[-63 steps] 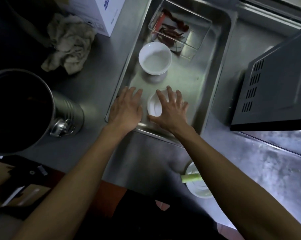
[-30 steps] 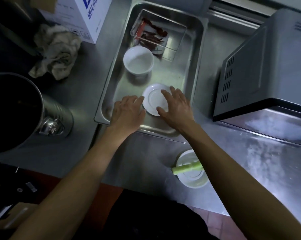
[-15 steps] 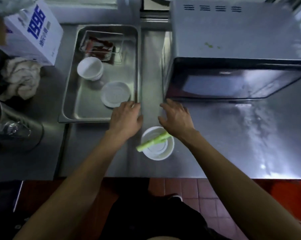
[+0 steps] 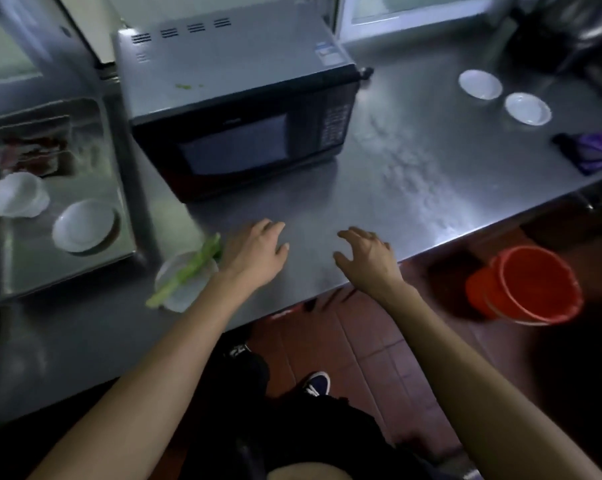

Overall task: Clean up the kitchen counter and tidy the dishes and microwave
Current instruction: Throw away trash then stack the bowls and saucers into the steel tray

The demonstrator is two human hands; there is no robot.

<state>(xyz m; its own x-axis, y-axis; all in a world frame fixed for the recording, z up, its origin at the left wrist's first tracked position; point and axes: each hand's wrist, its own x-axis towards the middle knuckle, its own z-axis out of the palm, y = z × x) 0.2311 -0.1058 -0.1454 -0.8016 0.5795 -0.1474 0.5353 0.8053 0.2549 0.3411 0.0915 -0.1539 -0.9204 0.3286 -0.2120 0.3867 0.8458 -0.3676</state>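
Dishes partly gathered, both hands empty.
Two bowls (image 4: pixel 503 95) wait at the bench's far right corner; left hand (image 4: pixel 254 252) and right hand (image 4: pixel 367 256) hover, fingers loosely spread.

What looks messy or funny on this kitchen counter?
A green stalk lies across a small white dish and sticks out past its rim. Green bits sit on top of the microwave.

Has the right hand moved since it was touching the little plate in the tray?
Yes. The right hand has left the tray and now hovers over bare counter in front of the microwave, holding nothing.
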